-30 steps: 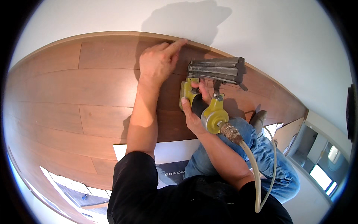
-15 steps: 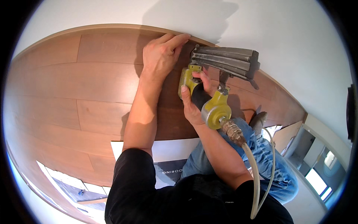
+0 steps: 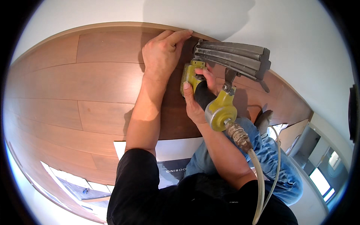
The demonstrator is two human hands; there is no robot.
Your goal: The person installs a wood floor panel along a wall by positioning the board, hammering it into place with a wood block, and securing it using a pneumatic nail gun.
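My right hand point(image 3: 195, 103) is wrapped round the black grip of a yellow pneumatic nail gun point(image 3: 221, 111), with a finger near its trigger. The gun's long dark magazine point(image 3: 232, 58) points right, and its nose is close to the wall. A thin wooden trim strip point(image 3: 112, 24) runs along the foot of the wall. Left of the gun's nose, my left hand point(image 3: 162, 52) is closed, its bent fingers pressed together and their tips against the strip. Its thumb is mostly hidden. Under both hands lies the brown wood plank floor point(image 3: 101, 80).
A clear air hose point(image 3: 258, 180) hangs from the gun's fitting and loops past my bent knee point(image 3: 277, 165). White wall point(image 3: 300, 45) rises beyond the strip. White sheets point(image 3: 178, 149) and a dark printed sheet point(image 3: 172, 170) lie by my legs. At right is a glazed opening point(image 3: 320, 161).
The nail gun and my right hand have shifted slightly right, with the magazine's far end a little higher in view. My left hand keeps its place at the strip.
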